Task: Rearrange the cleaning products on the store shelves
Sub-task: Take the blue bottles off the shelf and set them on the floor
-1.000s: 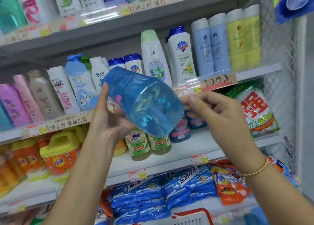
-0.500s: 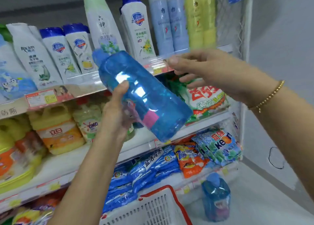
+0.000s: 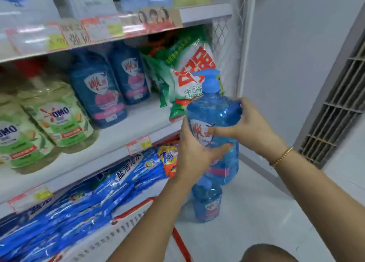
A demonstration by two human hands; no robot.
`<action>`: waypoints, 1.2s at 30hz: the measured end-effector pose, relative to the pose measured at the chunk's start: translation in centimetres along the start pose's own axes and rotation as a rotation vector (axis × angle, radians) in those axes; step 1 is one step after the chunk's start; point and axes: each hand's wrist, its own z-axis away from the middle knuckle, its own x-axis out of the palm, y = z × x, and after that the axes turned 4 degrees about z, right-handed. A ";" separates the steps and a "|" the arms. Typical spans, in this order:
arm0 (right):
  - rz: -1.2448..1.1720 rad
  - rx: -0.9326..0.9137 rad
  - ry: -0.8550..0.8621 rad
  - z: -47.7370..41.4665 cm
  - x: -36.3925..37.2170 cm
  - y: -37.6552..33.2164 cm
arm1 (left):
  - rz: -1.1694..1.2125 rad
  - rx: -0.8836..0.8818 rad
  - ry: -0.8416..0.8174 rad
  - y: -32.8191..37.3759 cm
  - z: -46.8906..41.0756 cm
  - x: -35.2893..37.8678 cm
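Observation:
A large clear-blue pump bottle (image 3: 212, 111) stands upright in the air in front of the right end of the middle shelf (image 3: 110, 141). My left hand (image 3: 194, 155) grips its lower body from the left. My right hand (image 3: 249, 125) grips its shoulder from the right, thumb across the label. Two matching dark-blue bottles (image 3: 98, 89) stand at the back of that shelf. Another blue pump bottle (image 3: 206, 201) stands on the floor just below the held one.
Green OMO bottles (image 3: 57, 115) fill the shelf's left part, and green-white detergent bags (image 3: 187, 72) lean at its right end. Blue bags (image 3: 83, 200) lie on the lowest shelf. A white basket with red rim (image 3: 126, 224) sits below. A white wall and vent (image 3: 335, 107) stand right.
The bottle went from tilted, base toward me, to upright and lower right. My right hand, free before, now holds it. The view dropped toward the floor.

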 end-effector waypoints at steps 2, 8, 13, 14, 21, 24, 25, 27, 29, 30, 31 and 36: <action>0.024 0.042 0.047 -0.5 0.0 3.2 | -0.027 -0.017 -0.039 -2.8 -0.6 1.4; 0.087 0.159 0.095 -0.5 0.8 11.1 | -0.029 -0.238 -0.195 -11.5 0.2 5.3; 0.101 0.228 0.155 1.8 2.1 18.2 | -0.107 -0.381 -0.330 -15.9 1.7 5.7; 0.110 0.244 0.179 2.3 2.5 19.7 | -0.178 -0.371 -0.318 -16.5 2.0 5.3; 0.119 0.428 0.152 3.6 4.6 27.5 | -0.771 -0.217 -0.385 -18.9 2.7 1.8; 0.096 0.440 0.166 3.9 6.4 29.2 | -0.805 -0.232 -0.407 -19.6 4.1 1.5; 0.073 0.447 0.174 4.1 7.0 29.7 | -0.819 -0.212 -0.408 -19.7 4.7 1.3; 0.031 0.462 0.192 4.8 8.1 30.2 | -0.865 -0.156 -0.432 -19.6 5.6 0.9; 0.000 0.463 0.202 5.7 8.8 30.5 | -0.928 -0.083 -0.446 -19.6 6.1 0.5; -0.013 0.462 0.204 6.1 9.1 30.4 | -0.950 -0.045 -0.423 -20.0 6.1 0.3; -0.026 0.458 0.202 6.5 9.3 30.4 | -0.937 -0.046 -0.412 -19.9 6.0 0.1; 0.006 0.458 0.129 8.2 8.8 30.0 | -0.866 -0.156 -0.377 -17.7 4.8 0.3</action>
